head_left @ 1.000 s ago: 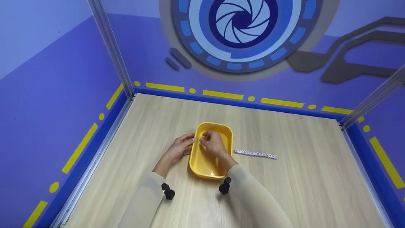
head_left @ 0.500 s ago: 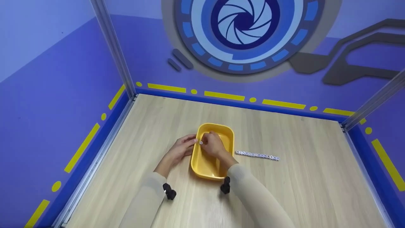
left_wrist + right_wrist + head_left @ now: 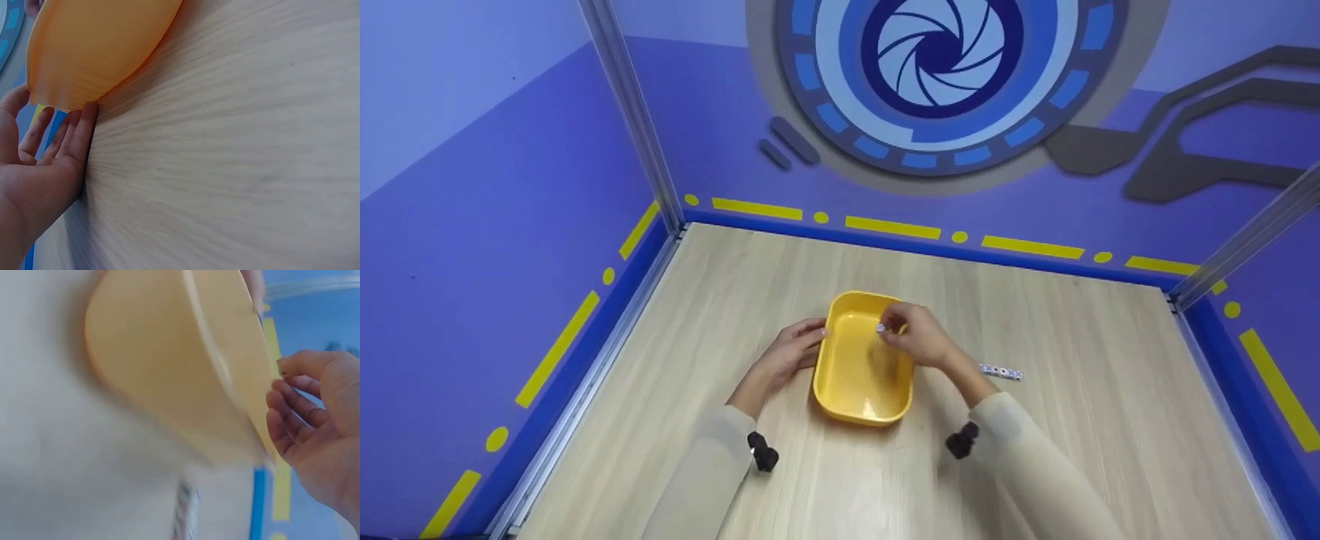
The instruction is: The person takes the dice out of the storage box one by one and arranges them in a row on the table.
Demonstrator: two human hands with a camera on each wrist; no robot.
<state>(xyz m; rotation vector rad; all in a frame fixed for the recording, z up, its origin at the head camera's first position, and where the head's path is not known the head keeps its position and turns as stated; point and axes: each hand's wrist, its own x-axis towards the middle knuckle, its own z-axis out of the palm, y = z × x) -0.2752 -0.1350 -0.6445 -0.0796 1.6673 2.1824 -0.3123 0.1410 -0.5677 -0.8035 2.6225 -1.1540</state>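
Note:
A yellow tub (image 3: 861, 375) stands on the wooden table, its inside showing a bare floor. My left hand (image 3: 793, 346) rests against the tub's left wall, thumb at the rim and fingers fairly straight along the outside, as the left wrist view (image 3: 50, 152) also shows. Over the tub's right rim, my right hand (image 3: 919, 334) pinches a small white die (image 3: 880, 328) between thumb and fingertips. A row of dice (image 3: 1001, 372) lies right of the tub; my right arm covers its left part. In the right wrist view the row (image 3: 185, 512) is blurred.
The pale wooden table (image 3: 1110, 420) spreads around the tub. Blue printed walls (image 3: 720, 135) with metal corner posts (image 3: 634, 112) close it in at the back and sides. A black wrist mount (image 3: 962, 440) sits on each sleeve.
My right hand has lifted from the tub's left inner side and moved right to its right rim, with the die still pinched. The left hand has stayed against the tub.

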